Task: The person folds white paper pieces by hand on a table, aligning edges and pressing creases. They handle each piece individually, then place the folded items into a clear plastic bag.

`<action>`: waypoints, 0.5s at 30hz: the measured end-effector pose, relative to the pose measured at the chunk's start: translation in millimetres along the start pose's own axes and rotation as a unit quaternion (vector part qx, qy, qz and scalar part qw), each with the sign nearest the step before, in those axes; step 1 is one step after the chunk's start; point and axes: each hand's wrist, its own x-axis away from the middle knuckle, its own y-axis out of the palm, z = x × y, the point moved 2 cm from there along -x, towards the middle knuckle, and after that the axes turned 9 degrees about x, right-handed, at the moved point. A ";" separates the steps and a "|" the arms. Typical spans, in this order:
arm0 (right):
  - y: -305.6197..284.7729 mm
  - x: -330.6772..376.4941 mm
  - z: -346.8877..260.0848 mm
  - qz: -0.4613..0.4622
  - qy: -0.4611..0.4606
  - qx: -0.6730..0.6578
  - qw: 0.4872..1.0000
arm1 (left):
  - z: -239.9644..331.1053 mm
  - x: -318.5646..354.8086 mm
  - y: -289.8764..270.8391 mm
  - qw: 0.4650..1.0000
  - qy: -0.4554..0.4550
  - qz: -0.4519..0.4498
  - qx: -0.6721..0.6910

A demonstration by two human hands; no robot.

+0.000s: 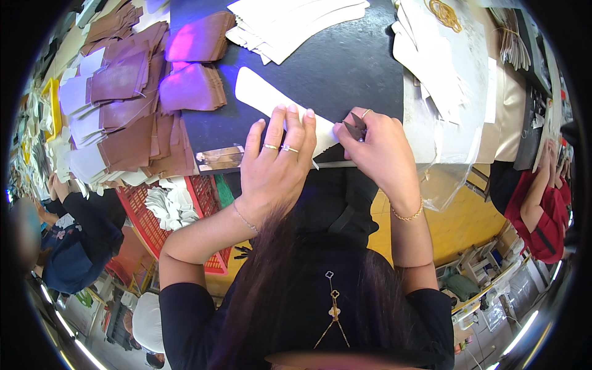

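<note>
A long white flat piece (256,88), wide at its far end, lies slantwise on the black work surface (364,65). My left hand (274,166) rests on it with fingers stretched out flat, covering its middle. Beside the piece's near right end, my right hand (385,148) is closed around small dark thread snips (355,129), their pointed blades showing between thumb and fingers. Whether the blades touch the piece, I cannot tell. A small strip with a brownish pattern (220,158) lies left of my left hand at the near edge.
Brown cut pieces (197,36) lie stacked at left, with more brown bundles (126,74) beyond. White stacks lie at the far side (296,24) and right (431,61), near yellow rubber bands (445,15). A red basket (140,206) holds white pieces below. Other people sit at both sides.
</note>
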 end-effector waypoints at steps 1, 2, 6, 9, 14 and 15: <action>0.3 -0.3 -0.9 0.003 -0.001 0.004 1.000 | 0.3 -0.5 -0.1 1.000 0.000 0.001 -0.002; 0.1 -0.9 -1.9 0.005 -0.003 0.008 1.000 | 0.6 -0.8 -0.4 1.000 0.001 0.003 -0.005; -3.7 -4.7 -5.6 -0.002 -0.018 0.039 0.999 | -0.5 -2.1 -1.2 0.997 -0.031 0.026 0.060; -5.8 -6.1 -4.7 -0.006 -0.014 0.042 0.999 | -0.9 -4.0 2.4 0.991 -0.025 0.048 0.120; -8.6 0.8 6.5 -0.014 -0.023 0.004 1.000 | -2.3 -2.8 12.0 0.988 0.042 0.023 0.150; -11.9 4.9 12.6 -0.032 0.019 -0.027 0.999 | -2.4 -1.3 12.3 0.988 0.044 0.023 0.146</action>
